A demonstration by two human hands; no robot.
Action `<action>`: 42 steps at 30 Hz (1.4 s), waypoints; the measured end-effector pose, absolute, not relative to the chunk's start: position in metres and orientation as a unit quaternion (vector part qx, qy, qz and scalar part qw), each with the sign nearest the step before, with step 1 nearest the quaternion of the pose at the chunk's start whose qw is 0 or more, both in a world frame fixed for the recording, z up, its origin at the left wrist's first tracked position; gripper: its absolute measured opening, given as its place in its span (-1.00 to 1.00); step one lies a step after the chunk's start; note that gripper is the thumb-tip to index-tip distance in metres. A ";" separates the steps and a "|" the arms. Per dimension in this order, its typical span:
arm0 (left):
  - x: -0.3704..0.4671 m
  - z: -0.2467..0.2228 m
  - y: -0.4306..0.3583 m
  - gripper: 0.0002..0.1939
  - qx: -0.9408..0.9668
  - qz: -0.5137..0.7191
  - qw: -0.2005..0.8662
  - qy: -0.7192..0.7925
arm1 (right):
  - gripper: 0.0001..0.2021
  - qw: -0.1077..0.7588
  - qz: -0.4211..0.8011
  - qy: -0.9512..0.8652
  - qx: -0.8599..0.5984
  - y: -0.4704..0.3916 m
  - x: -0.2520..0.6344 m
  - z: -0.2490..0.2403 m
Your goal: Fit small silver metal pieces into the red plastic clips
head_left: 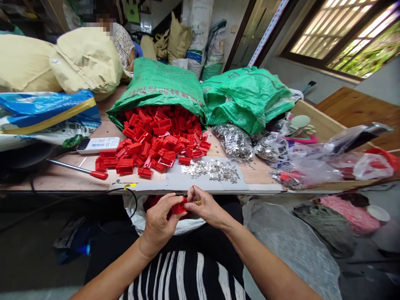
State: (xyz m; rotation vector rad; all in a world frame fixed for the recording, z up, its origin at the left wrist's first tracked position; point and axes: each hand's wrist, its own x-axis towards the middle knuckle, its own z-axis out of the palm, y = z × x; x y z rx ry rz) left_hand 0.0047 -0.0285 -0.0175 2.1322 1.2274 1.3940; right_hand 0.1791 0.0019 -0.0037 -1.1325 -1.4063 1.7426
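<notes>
Close to my lap, just off the table's front edge, my left hand (162, 214) grips a red plastic piece (178, 206) between thumb and fingers. My right hand (204, 206) meets the piece's right end with its fingers pinched. A thin dark sliver and a bit of yellow (198, 202) show at those fingers; what they hold is too small to name. Beneath both hands a white sack (190, 227) lies open across my lap, with red inside. On the table, small metal parts (215, 171) are spread over a grey sheet (175, 181), beside a heap of similar red pieces (150, 141).
Red pieces spill from a green woven sack (165, 83); another green sack (246, 96) stands beside it. Bags of metal parts (234, 141) lie to the right. At left are a red-tipped rod (78, 167) and a white box (100, 145). Another person (123, 43) sits behind.
</notes>
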 end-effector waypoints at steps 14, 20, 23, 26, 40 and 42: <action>-0.002 -0.028 -0.032 -0.71 0.595 0.501 0.480 0.405 | -0.53 0.295 0.800 -0.382 -0.357 -0.015 0.187 -0.012; -0.001 -0.026 -0.026 -0.69 0.435 0.523 0.613 0.402 | -0.59 0.262 0.720 -0.486 -0.421 -0.001 0.194 -0.004; -0.003 -0.027 -0.022 -0.67 0.380 0.523 0.642 0.412 | -0.84 0.272 0.465 -0.652 -0.533 0.020 0.209 0.001; -0.004 -0.030 -0.020 -0.64 0.331 0.523 0.669 0.411 | -0.90 0.241 0.228 -0.743 -0.581 0.040 0.221 0.000; -0.006 -0.026 -0.021 -0.53 0.291 0.503 0.695 0.423 | -0.92 0.154 0.119 -0.787 -0.586 0.076 0.216 -0.004; -0.006 -0.027 -0.020 -0.53 0.284 0.506 0.697 0.421 | -0.94 0.151 0.128 -0.786 -0.586 0.076 0.217 -0.002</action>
